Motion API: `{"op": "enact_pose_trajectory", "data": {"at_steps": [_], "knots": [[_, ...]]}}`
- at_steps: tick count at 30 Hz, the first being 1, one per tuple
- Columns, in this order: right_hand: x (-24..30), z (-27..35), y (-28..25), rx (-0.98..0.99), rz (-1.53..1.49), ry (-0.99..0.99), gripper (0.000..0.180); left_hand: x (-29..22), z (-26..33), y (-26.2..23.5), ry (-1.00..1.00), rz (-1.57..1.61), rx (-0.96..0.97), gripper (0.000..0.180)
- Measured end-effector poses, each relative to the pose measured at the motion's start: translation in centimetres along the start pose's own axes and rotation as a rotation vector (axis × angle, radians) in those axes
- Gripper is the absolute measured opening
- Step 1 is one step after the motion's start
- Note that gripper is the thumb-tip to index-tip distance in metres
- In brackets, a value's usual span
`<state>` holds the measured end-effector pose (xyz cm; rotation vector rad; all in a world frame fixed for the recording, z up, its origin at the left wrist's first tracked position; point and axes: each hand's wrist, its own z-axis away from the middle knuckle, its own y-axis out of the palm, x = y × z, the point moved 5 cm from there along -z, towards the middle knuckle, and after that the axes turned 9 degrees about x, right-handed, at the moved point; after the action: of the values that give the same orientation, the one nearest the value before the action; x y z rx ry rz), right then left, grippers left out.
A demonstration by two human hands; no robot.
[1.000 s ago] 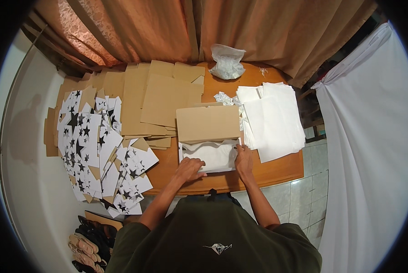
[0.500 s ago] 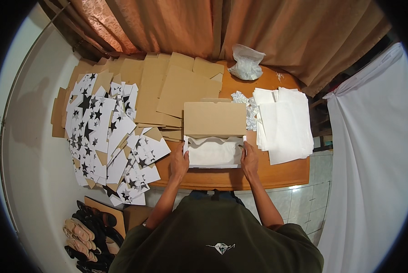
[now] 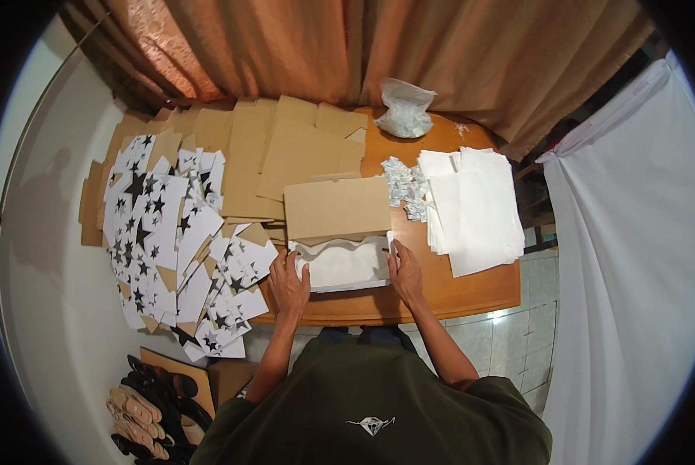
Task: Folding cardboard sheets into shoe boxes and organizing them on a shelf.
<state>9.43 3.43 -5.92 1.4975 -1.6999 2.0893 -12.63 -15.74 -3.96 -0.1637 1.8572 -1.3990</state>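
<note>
**Both hands at an open box on a crowded wooden table**

Rust-coloured curtains (image 3: 347, 54) hang behind a brown wooden table (image 3: 471, 291), where a person in a dark green shirt works at the near edge. An open brown cardboard box (image 3: 339, 240), its lid flap tilted back and its inside lined with white tissue paper (image 3: 343, 263), sits near the middle of that edge. The left hand (image 3: 288, 285) rests on the box's left side, fingers spread loosely over the rim and the paper. The right hand (image 3: 404, 271) presses against the box's right wall, fingers held together and straight, clamped on nothing. Flat brown cardboard sheets (image 3: 285, 151) cover the table's far left part, and white cardboard pieces printed with black stars (image 3: 169, 232) spill over its left edge. A stack of white paper sheets (image 3: 475, 209) lies toward the right edge, with small crumpled packets (image 3: 405, 184) just beside it. A clear plastic bag (image 3: 404, 110) stands at the far edge. Sandals (image 3: 142, 411) lie on the floor below.
</note>
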Motion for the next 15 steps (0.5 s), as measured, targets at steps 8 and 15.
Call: {"op": "enact_pose_trajectory", "data": {"at_steps": [8, 15], "knots": [[-4.6, -0.8, -4.5, 0.024, -0.099, 0.206, 0.035, -12.4, -5.9, 4.9, 0.141, 0.558, 0.327, 0.031], [-12.0, -5.6, -7.0, 0.080, -0.098, 0.219, 0.032, -21.4, -11.3, 15.7, 0.234, 0.390, 0.576, 0.034]]}}
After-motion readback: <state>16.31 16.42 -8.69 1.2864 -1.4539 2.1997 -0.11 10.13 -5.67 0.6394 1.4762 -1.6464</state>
